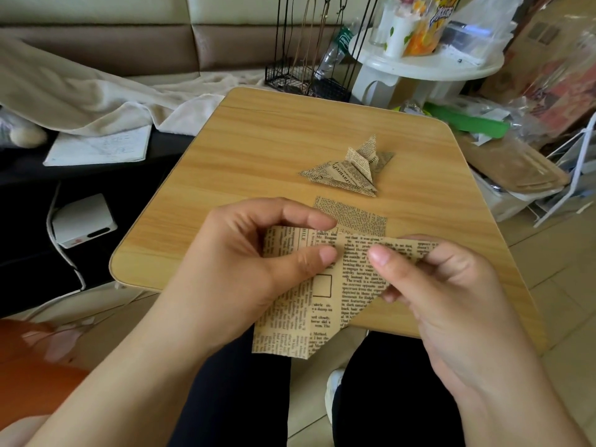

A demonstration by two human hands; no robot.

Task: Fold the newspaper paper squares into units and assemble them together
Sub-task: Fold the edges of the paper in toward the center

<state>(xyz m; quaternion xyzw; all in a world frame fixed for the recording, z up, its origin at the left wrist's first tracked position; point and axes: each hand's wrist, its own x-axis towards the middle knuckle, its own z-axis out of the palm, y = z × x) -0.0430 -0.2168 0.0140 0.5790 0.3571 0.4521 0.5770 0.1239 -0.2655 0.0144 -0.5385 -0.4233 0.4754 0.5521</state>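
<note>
left hand (258,253) pinching, right hand (429,285) pinching

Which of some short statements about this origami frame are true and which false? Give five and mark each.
1. Both hands, the left hand and the right hand, pinch the sheet. True.
2. The folded units lie in the person's lap. False: they lie on the table.
3. A flat square lies on the table beyond the hands. True.
4. The held sheet is plain white. False: it is tan with newsprint.
5. The table is glass. False: it shows wood grain.
</note>
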